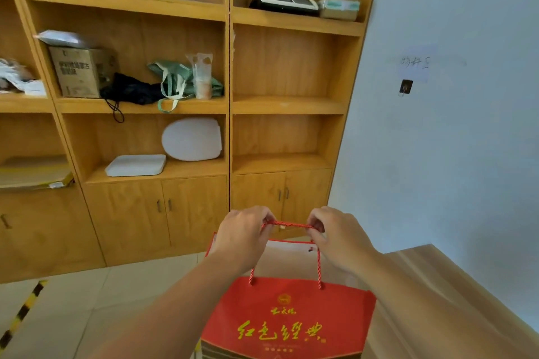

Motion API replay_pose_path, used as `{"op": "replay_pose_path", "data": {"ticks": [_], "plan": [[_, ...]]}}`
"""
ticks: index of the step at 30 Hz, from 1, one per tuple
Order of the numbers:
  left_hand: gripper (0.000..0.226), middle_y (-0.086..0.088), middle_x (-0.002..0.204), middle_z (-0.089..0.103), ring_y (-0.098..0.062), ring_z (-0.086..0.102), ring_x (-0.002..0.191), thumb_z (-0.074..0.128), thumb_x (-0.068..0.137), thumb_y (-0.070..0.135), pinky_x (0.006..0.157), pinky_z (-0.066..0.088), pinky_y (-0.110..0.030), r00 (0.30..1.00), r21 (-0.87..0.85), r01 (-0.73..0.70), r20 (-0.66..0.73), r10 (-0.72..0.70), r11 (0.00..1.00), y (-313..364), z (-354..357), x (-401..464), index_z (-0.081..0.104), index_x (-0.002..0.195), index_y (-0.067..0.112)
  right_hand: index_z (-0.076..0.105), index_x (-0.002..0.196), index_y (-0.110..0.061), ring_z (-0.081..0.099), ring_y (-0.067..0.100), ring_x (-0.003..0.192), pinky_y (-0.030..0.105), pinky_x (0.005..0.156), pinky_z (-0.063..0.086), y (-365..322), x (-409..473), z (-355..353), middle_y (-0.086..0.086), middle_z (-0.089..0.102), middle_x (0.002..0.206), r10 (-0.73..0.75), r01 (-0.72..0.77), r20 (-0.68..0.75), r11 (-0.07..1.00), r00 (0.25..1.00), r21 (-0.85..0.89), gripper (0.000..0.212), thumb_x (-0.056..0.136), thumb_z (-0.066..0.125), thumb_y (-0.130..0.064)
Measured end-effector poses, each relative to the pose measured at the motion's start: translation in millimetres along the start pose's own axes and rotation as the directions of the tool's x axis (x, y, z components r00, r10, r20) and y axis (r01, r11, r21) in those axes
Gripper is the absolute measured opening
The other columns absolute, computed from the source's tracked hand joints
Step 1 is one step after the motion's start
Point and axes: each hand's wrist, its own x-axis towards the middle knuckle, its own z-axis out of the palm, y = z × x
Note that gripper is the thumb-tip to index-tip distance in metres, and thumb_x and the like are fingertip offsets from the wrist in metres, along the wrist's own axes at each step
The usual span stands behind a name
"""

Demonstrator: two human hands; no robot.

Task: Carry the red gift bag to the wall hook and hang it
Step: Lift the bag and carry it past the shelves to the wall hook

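Red gift bag point(287, 320) hangs low in front of the person, above the floor beside a wooden table point(437, 300). Left hand point(243, 234) and right hand point(335, 234) pinch its rope handle point(287, 224) closed-fingered, stretching it taut, probably to slip over the wall hook point(405, 86), well apart up right.

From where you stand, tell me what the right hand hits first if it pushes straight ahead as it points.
Probably the lower cabinet doors of the shelf unit. The right hand, gripping the bag's rope handle, points forward at them; the wall hook sits higher and to the right. Depth is unclear.
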Motion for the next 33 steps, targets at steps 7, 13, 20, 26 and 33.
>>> {"op": "replay_pose_path", "data": {"ticks": [7, 13, 20, 26, 33], "plan": [[0.007, 0.009, 0.093, 0.076, -0.016, 0.070, 0.085, 0.065, 0.096, 0.026, 0.075, 0.054, -0.032, 0.999, -0.008, -0.022, -0.030, 0.022, 1.000, -68, 17, 111, 0.069, 0.101, 0.027, 0.067, 0.092, -0.022, 0.061, 0.015, 0.083, 0.033, 0.076, 0.052, 8, 120, 28, -0.006, 0.064, 0.090, 0.059, -0.058, -0.039, 0.998, 0.998, 0.025, 0.004, 0.095, 0.066, -0.024], [0.007, 0.009, 0.094, 0.076, -0.017, 0.069, 0.087, 0.066, 0.095, 0.025, 0.074, 0.055, -0.035, 0.999, -0.017, -0.038, -0.032, 0.038, 0.999, -115, 55, 209, 0.070, 0.100, 0.026, 0.066, 0.091, -0.021, 0.063, 0.015, 0.081, 0.031, 0.070, 0.053, 44, 223, 57, -0.006, 0.064, 0.088, 0.085, -0.081, -0.087, 0.996, 0.993, 0.047, 0.004, 0.095, 0.066, -0.023], [0.010, 0.007, 0.096, 0.077, -0.016, 0.070, 0.090, 0.064, 0.096, 0.025, 0.076, 0.058, -0.037, 0.998, -0.018, -0.066, 0.012, 0.066, 0.998, -147, 107, 333, 0.071, 0.102, 0.025, 0.067, 0.092, -0.022, 0.061, 0.015, 0.082, 0.031, 0.070, 0.053, 111, 339, 78, -0.005, 0.067, 0.092, 0.113, -0.111, -0.117, 0.994, 0.987, 0.022, 0.004, 0.095, 0.066, -0.025], [0.008, 0.007, 0.095, 0.075, -0.015, 0.070, 0.089, 0.064, 0.096, 0.025, 0.081, 0.057, -0.040, 0.989, -0.031, -0.144, 0.025, 0.144, 0.989, -171, 142, 432, 0.070, 0.101, 0.024, 0.067, 0.091, -0.022, 0.062, 0.015, 0.083, 0.034, 0.074, 0.056, 153, 426, 81, -0.005, 0.065, 0.092, 0.145, -0.144, -0.138, 0.989, 0.980, 0.019, 0.005, 0.095, 0.066, -0.025], [0.006, 0.008, 0.096, 0.072, -0.017, 0.067, 0.090, 0.064, 0.094, 0.025, 0.079, 0.056, -0.041, 0.969, -0.151, -0.230, 0.059, 0.241, 0.961, -206, 204, 529, 0.068, 0.098, 0.026, 0.066, 0.086, -0.023, 0.063, 0.015, 0.079, 0.031, 0.071, 0.053, 199, 500, 95, -0.006, 0.067, 0.088, 0.232, -0.249, -0.189, 0.966, 0.954, -0.074, 0.008, 0.092, 0.069, -0.025]]}}
